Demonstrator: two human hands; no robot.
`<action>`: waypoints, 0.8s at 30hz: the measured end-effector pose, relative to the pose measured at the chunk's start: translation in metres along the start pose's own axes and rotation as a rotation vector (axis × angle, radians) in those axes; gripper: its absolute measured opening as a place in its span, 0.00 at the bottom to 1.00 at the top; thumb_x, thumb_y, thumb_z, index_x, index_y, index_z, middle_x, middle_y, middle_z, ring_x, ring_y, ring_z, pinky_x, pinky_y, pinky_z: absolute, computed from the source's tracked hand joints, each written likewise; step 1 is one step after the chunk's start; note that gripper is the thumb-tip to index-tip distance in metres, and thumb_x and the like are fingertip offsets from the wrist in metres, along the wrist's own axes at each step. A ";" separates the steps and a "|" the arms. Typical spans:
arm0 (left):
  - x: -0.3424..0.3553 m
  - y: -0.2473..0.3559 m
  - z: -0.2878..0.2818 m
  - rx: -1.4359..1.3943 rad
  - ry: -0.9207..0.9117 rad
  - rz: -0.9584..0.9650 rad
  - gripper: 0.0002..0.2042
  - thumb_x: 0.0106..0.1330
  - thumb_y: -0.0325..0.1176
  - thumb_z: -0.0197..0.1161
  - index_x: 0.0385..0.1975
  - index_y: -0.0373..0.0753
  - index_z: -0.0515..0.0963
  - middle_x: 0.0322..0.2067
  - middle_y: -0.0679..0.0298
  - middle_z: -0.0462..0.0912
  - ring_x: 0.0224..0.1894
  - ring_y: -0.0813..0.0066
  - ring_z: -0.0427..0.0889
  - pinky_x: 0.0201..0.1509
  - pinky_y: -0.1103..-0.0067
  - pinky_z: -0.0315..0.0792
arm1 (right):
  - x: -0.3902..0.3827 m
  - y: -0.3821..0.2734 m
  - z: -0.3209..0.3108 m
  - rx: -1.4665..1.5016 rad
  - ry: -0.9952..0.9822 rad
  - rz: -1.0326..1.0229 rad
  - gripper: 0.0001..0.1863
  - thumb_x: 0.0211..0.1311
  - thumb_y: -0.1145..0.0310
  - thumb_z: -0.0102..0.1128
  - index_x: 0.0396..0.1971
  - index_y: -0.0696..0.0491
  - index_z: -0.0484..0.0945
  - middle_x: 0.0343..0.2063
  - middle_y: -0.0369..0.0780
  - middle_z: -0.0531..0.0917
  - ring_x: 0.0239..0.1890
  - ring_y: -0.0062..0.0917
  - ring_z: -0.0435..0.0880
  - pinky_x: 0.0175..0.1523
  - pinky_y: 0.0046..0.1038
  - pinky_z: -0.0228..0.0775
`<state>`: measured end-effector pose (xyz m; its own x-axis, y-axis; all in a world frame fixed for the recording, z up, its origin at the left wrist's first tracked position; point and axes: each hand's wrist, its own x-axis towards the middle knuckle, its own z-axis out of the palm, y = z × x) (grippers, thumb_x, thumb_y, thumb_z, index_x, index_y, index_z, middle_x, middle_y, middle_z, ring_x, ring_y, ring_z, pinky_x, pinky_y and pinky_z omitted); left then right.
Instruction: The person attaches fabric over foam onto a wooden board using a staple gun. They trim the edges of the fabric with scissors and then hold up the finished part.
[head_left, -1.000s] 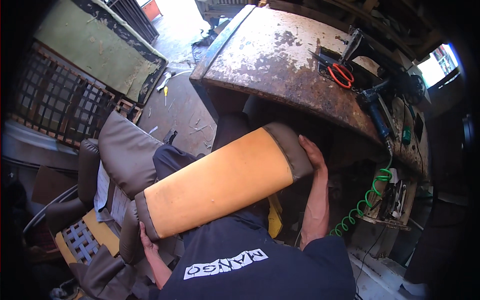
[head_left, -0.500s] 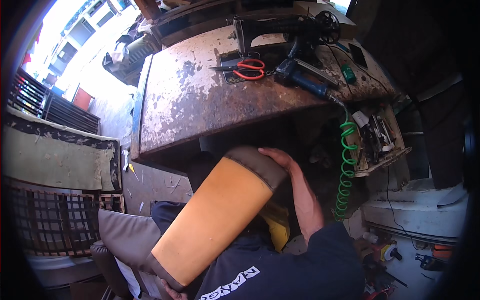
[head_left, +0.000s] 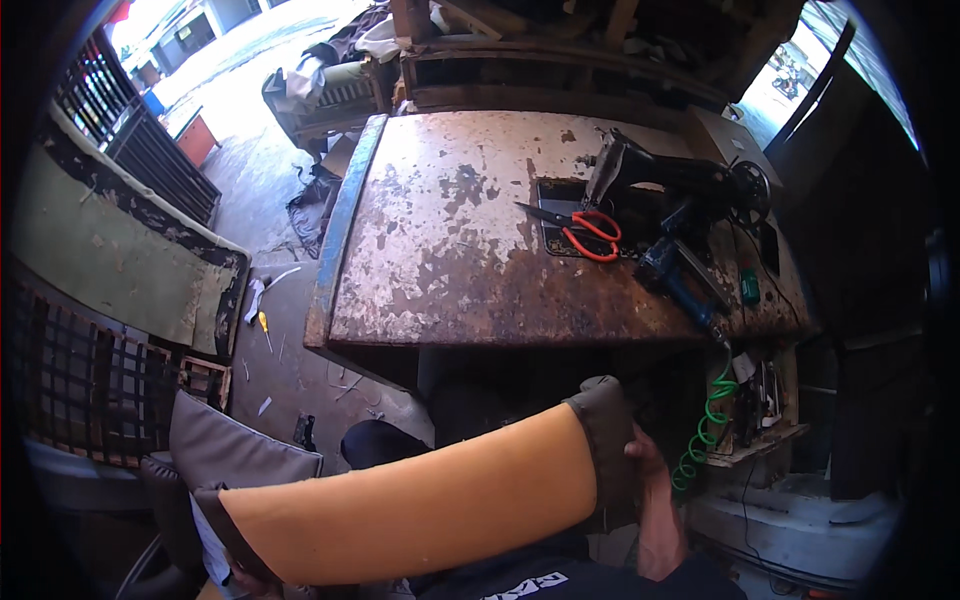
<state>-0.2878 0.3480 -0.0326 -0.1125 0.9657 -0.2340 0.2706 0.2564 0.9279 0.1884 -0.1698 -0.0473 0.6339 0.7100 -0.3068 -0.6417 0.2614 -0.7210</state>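
Across my lap lies a long cushion (head_left: 420,500) with a bare orange foam face and dark brown leather-like covering at both ends. At its right end, my right hand (head_left: 648,462) is closed on the brown cover, fingertips at the edge. My left hand (head_left: 254,582) grips the lower left corner, mostly hidden behind the cushion and at the picture's edge. Beside the left end rests another padded piece (head_left: 235,440) in grey-brown covering.
Ahead stands a worn table (head_left: 430,240) with a black sewing machine (head_left: 670,170), red-handled scissors (head_left: 590,232) and a blue air stapler (head_left: 685,290) on a green coiled hose (head_left: 715,410). An open drawer (head_left: 765,410) sticks out at right. A yellow screwdriver (head_left: 264,325) lies on the floor.
The cushion has turned from a steep slant to nearly level, its right end coming down and rightward with my right hand. The view has shifted, showing more beyond the table.
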 end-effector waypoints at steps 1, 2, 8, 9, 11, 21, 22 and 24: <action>0.003 -0.003 0.002 -0.021 0.007 0.020 0.31 0.77 0.53 0.55 0.66 0.31 0.73 0.63 0.53 0.78 0.64 0.61 0.77 0.71 0.67 0.67 | 0.003 -0.009 -0.002 -0.021 -0.013 -0.019 0.54 0.54 0.54 0.73 0.77 0.55 0.54 0.69 0.45 0.69 0.73 0.36 0.66 0.77 0.39 0.57; 0.001 -0.008 -0.005 -0.037 0.015 0.028 0.31 0.77 0.53 0.54 0.66 0.31 0.73 0.63 0.53 0.78 0.64 0.61 0.77 0.71 0.67 0.67 | 0.007 -0.017 -0.005 -0.041 -0.026 -0.038 0.54 0.54 0.54 0.73 0.77 0.54 0.54 0.69 0.45 0.69 0.73 0.36 0.66 0.77 0.40 0.57; -0.040 -0.087 -0.039 -0.125 0.087 -0.054 0.30 0.78 0.52 0.53 0.66 0.29 0.73 0.63 0.52 0.78 0.63 0.61 0.78 0.71 0.68 0.67 | 0.018 -0.042 -0.018 -0.170 -0.007 -0.024 0.55 0.58 0.49 0.73 0.79 0.54 0.51 0.71 0.46 0.67 0.74 0.35 0.66 0.77 0.37 0.56; -0.051 -0.103 -0.046 -0.140 0.109 -0.080 0.30 0.78 0.52 0.53 0.66 0.29 0.73 0.63 0.52 0.78 0.63 0.61 0.78 0.71 0.68 0.67 | 0.017 -0.041 -0.019 -0.231 0.017 -0.031 0.55 0.59 0.48 0.72 0.79 0.54 0.50 0.71 0.46 0.68 0.74 0.36 0.66 0.77 0.36 0.56; -0.070 -0.131 -0.059 -0.151 0.148 -0.143 0.30 0.78 0.52 0.52 0.65 0.29 0.73 0.63 0.51 0.78 0.63 0.61 0.78 0.71 0.68 0.67 | 0.016 -0.039 -0.026 -0.314 -0.012 0.015 0.54 0.62 0.43 0.69 0.79 0.54 0.52 0.73 0.47 0.67 0.75 0.37 0.64 0.78 0.35 0.52; -0.109 -0.202 -0.073 -0.151 0.228 -0.197 0.29 0.80 0.50 0.50 0.65 0.27 0.74 0.63 0.50 0.79 0.62 0.61 0.78 0.71 0.70 0.67 | 0.073 -0.058 -0.007 -0.977 0.006 0.211 0.48 0.64 0.47 0.69 0.77 0.54 0.59 0.70 0.48 0.71 0.72 0.35 0.70 0.74 0.30 0.59; -0.109 -0.205 -0.068 -0.134 0.221 -0.192 0.29 0.80 0.50 0.50 0.65 0.27 0.74 0.63 0.49 0.79 0.62 0.61 0.78 0.71 0.70 0.67 | 0.072 -0.055 -0.010 -0.945 0.018 0.142 0.49 0.63 0.49 0.70 0.77 0.56 0.58 0.69 0.49 0.72 0.71 0.34 0.70 0.74 0.30 0.58; -0.103 -0.212 -0.050 -0.111 0.206 -0.158 0.29 0.81 0.50 0.49 0.65 0.27 0.74 0.63 0.49 0.79 0.62 0.61 0.78 0.71 0.70 0.67 | 0.078 -0.040 -0.009 -0.921 0.130 0.171 0.50 0.63 0.48 0.70 0.77 0.57 0.57 0.69 0.50 0.72 0.72 0.34 0.70 0.75 0.30 0.58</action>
<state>-0.3817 0.1919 -0.1907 -0.3402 0.8825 -0.3248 0.1293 0.3861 0.9134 0.2672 -0.1313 -0.0481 0.6415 0.5978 -0.4808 -0.1727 -0.4981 -0.8497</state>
